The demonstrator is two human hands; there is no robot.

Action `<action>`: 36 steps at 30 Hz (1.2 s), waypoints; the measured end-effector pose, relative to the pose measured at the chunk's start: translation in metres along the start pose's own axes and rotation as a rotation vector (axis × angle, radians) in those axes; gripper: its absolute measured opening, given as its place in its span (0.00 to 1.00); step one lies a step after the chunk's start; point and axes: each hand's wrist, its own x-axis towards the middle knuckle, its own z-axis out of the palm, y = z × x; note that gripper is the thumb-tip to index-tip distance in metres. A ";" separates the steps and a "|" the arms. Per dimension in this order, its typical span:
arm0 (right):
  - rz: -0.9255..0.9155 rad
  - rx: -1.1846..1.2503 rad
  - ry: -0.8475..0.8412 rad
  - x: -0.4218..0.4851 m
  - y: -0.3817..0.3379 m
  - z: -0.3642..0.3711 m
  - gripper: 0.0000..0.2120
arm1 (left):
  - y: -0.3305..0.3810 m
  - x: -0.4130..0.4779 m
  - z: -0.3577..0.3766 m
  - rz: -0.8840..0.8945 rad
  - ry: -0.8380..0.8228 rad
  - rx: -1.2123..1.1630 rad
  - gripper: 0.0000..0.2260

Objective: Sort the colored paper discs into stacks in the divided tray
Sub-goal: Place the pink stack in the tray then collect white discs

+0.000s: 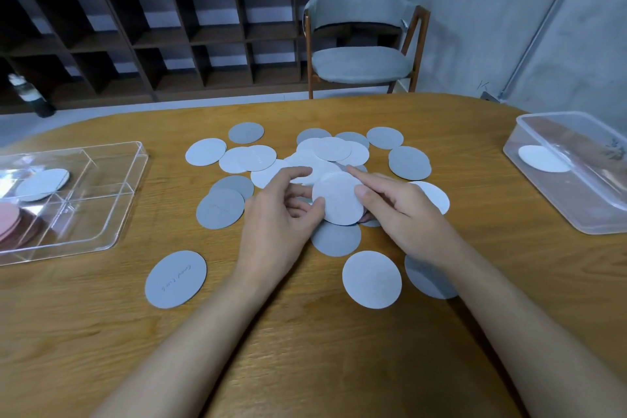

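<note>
Both hands meet over the middle of the table, pinching one white disc lifted above the scattered pile: left hand fingers curled at its edge, right hand thumb on its face. The divided tray (pink and grey stacks inside) sits at the table's left edge.

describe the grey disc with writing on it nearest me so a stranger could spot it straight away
Start at the divided tray on the table's left, then look just right of its near corner. The grey disc lies alone there, touching no other disc, with faint handwriting across it.
</note>
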 end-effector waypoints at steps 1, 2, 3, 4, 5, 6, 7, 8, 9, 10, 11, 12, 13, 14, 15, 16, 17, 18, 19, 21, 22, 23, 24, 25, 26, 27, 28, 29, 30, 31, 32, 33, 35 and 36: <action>-0.006 -0.025 0.002 -0.001 -0.001 0.000 0.21 | 0.000 0.000 -0.001 0.009 0.004 0.018 0.14; -0.010 -0.059 0.004 -0.001 -0.001 -0.001 0.22 | 0.000 0.000 -0.001 0.016 0.006 0.035 0.14; -0.009 -0.086 0.005 -0.001 -0.001 -0.001 0.23 | 0.000 0.000 -0.001 0.019 0.008 0.043 0.13; -0.006 -0.115 0.001 -0.001 0.000 -0.001 0.23 | 0.000 0.000 -0.001 0.019 0.004 0.039 0.12; -0.015 -0.158 -0.002 -0.002 0.001 -0.001 0.25 | 0.000 0.000 -0.001 0.020 -0.004 0.028 0.12; -0.041 -0.206 0.000 -0.002 0.002 -0.001 0.26 | -0.001 0.000 -0.001 0.021 -0.016 0.013 0.12; -0.071 -0.238 0.010 -0.002 0.003 0.000 0.26 | -0.001 0.000 -0.001 0.019 -0.030 -0.001 0.11; -0.088 -0.244 0.026 -0.002 0.003 0.000 0.26 | -0.001 0.001 -0.002 0.016 -0.045 -0.011 0.11; -0.091 -0.227 0.042 -0.001 0.004 -0.001 0.25 | 0.000 0.001 -0.002 0.016 -0.057 -0.010 0.11; -0.086 -0.204 0.051 -0.001 0.005 -0.001 0.25 | 0.001 0.000 -0.002 0.026 -0.063 0.006 0.11; -0.080 -0.179 0.058 0.000 0.006 -0.002 0.24 | 0.002 0.000 -0.003 0.048 -0.062 0.042 0.12; -0.070 -0.164 0.068 0.000 0.007 -0.004 0.24 | 0.004 -0.001 -0.004 0.086 -0.056 0.093 0.13; -0.059 -0.153 0.084 0.001 0.009 -0.006 0.24 | 0.006 -0.003 -0.006 0.139 -0.060 0.147 0.13; -0.046 -0.143 0.103 0.002 0.009 -0.008 0.24 | 0.009 -0.004 -0.008 0.198 -0.093 0.184 0.13; -0.033 -0.135 0.123 0.002 0.011 -0.010 0.23 | 0.011 -0.005 -0.009 0.251 -0.174 0.194 0.13; -0.024 -0.127 0.137 0.003 0.012 -0.012 0.23 | 0.013 -0.008 -0.010 0.287 -0.299 0.183 0.13; -0.017 -0.119 0.143 0.003 0.013 -0.013 0.23 | 0.015 -0.011 -0.010 0.309 -0.440 0.179 0.16; -0.012 -0.114 0.140 0.003 0.013 -0.014 0.23 | 0.016 -0.014 -0.010 0.327 -0.558 0.198 0.20; -0.011 -0.111 0.135 0.003 0.014 -0.014 0.23 | 0.015 -0.017 -0.009 0.349 -0.634 0.239 0.23; -0.011 -0.119 0.126 0.003 0.014 -0.014 0.23 | 0.013 -0.018 -0.007 0.380 -0.677 0.298 0.27; -0.008 -0.128 0.123 0.003 0.015 -0.013 0.23 | 0.012 -0.017 -0.007 0.391 -0.673 0.307 0.27; -0.005 -0.136 0.121 0.004 0.015 -0.014 0.23 | 0.011 -0.017 -0.007 0.408 -0.666 0.312 0.27; -0.006 -0.141 0.120 0.004 0.014 -0.014 0.23 | 0.011 -0.017 -0.008 0.430 -0.657 0.324 0.26; -0.009 -0.147 0.121 0.003 0.014 -0.014 0.23 | 0.011 -0.018 -0.008 0.454 -0.647 0.344 0.25; -0.011 -0.151 0.120 0.003 0.013 -0.014 0.23 | 0.012 -0.019 -0.008 0.476 -0.633 0.360 0.23; -0.012 -0.155 0.121 0.003 0.013 -0.014 0.23 | 0.013 -0.019 -0.008 0.492 -0.613 0.364 0.21; -0.012 -0.157 0.123 0.003 0.014 -0.014 0.23 | 0.014 -0.020 -0.008 0.507 -0.591 0.356 0.18; -0.012 -0.155 0.125 0.003 0.014 -0.014 0.23 | 0.016 -0.020 -0.008 0.523 -0.569 0.338 0.15; -0.008 -0.148 0.127 0.004 0.014 -0.014 0.23 | 0.016 -0.020 -0.008 0.542 -0.544 0.317 0.12; 0.000 -0.139 0.128 0.004 0.015 -0.013 0.23 | 0.017 -0.019 -0.008 0.561 -0.515 0.300 0.09; 0.007 -0.127 0.130 0.004 0.015 -0.013 0.23 | 0.017 -0.018 -0.009 0.577 -0.477 0.292 0.07; 0.009 -0.116 0.132 0.004 0.015 -0.012 0.23 | 0.017 -0.017 -0.010 0.588 -0.431 0.294 0.06; 0.009 -0.099 0.132 0.003 0.015 -0.012 0.23 | 0.016 -0.015 -0.011 0.593 -0.328 0.304 0.05; 0.006 -0.093 0.129 0.003 0.015 -0.012 0.23 | 0.014 -0.014 -0.011 0.580 -0.289 0.298 0.03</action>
